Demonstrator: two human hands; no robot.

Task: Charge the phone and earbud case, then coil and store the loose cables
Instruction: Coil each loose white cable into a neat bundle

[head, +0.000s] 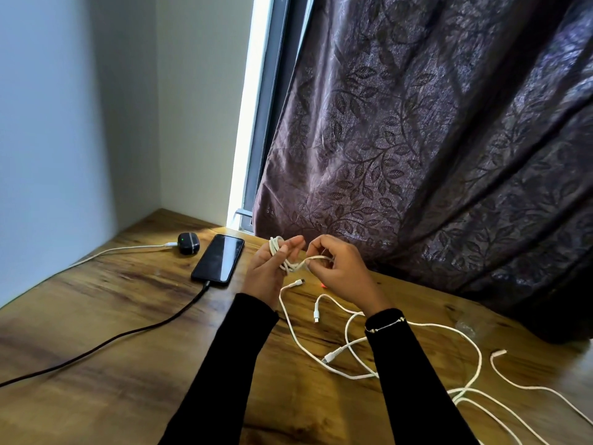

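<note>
A wood-grain bench (96, 316) runs into the corner of pale walls (80, 123). A dark purple curtain (433, 155) with a leaf pattern hangs onto its far edge, daylight showing through a window (256, 123) gap beside it.

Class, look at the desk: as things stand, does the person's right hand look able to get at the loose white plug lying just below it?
Probably yes, though not at once. The loose white plug lies uncovered on the desk just under the right hand. But that hand pinches the white cable looped round the left hand, so it must let go first.
</note>
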